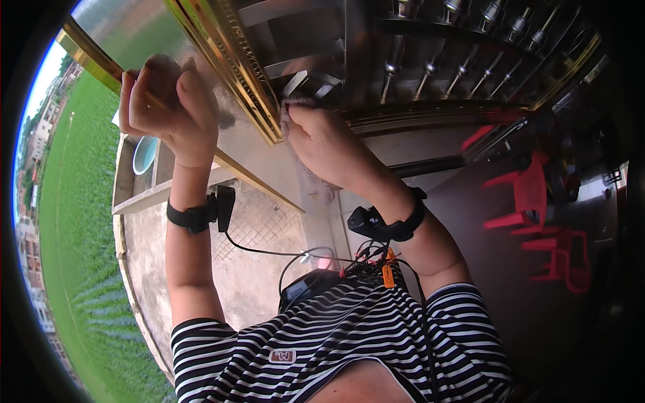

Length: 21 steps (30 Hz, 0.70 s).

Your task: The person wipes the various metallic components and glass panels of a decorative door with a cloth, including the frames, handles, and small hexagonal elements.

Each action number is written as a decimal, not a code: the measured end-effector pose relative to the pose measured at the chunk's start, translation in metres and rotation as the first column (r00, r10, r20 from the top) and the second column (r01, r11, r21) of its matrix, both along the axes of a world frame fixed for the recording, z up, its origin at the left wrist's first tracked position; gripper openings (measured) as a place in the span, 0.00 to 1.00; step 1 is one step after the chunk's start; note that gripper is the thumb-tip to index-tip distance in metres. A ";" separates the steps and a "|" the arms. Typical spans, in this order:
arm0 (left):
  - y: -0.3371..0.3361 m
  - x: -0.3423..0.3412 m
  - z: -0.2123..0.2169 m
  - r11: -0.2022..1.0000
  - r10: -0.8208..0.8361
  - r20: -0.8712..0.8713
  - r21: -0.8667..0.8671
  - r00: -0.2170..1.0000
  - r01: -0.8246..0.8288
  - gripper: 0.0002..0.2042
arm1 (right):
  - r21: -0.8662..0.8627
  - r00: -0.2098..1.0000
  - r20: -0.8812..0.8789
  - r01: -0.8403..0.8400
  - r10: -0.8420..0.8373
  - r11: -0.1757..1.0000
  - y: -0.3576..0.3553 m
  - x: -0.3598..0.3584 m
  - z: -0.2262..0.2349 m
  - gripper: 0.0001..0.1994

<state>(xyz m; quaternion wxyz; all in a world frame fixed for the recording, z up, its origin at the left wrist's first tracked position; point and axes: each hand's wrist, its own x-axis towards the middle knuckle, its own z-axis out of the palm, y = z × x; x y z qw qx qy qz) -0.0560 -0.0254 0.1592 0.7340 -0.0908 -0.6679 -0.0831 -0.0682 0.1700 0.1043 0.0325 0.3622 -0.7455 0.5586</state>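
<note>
On the upper left, my left hand [171, 114] has its fingers curled about a narrow gold-coloured frame strip [94, 57], which runs past the hand down towards the middle. Part of the palm is in shadow. My right hand [312, 134] is closed on a thin, pale, purplish cloth [309, 178]; some of the cloth hangs below the fist. That hand presses beside the lower corner of an embossed gold door frame [232, 64]. The cloth's bunched top sits at the dark inner edge of the frame.
A dark door panel with shiny metal balusters [430, 67] fills the upper right. Red plastic chairs [527, 195] stand indoors on the right. To the left are a low concrete ledge [144, 198], a light blue basin [144, 154] and a green field. Black cables [265, 252] join my wrist devices.
</note>
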 end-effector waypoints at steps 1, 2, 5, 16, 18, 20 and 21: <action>0.000 0.001 -0.001 1.000 0.001 -0.001 0.003 1.000 -0.001 0.23 | 0.001 1.000 0.004 0.001 -0.001 1.000 0.004 -0.002 -0.002 0.08; 0.001 0.002 -0.003 1.000 0.014 -0.001 0.006 1.000 -0.014 0.23 | -0.017 0.996 0.053 -0.066 0.067 0.998 0.013 -0.005 -0.004 0.07; -0.005 0.002 0.001 1.000 0.025 -0.024 -0.012 0.999 -0.025 0.23 | -0.021 0.950 0.245 -0.193 0.192 0.981 0.042 -0.007 -0.015 0.08; 0.002 0.004 0.001 1.000 -0.001 -0.015 -0.013 1.000 0.001 0.22 | -0.164 1.000 -0.006 -0.023 0.022 0.986 0.024 0.012 -0.021 0.08; 0.000 0.006 0.000 1.000 0.016 -0.003 -0.021 1.000 -0.016 0.22 | -0.037 0.997 -0.081 0.003 -0.006 0.999 0.023 0.012 -0.016 0.05; 0.000 0.005 0.000 0.999 0.031 0.003 -0.031 1.000 -0.030 0.22 | -0.030 0.961 -0.267 0.061 -0.067 0.998 0.023 0.012 -0.022 0.04; 0.001 0.003 0.000 1.000 -0.008 -0.012 -0.029 1.000 0.007 0.22 | -0.035 0.889 -0.442 0.113 -0.117 0.993 0.021 0.013 -0.024 0.04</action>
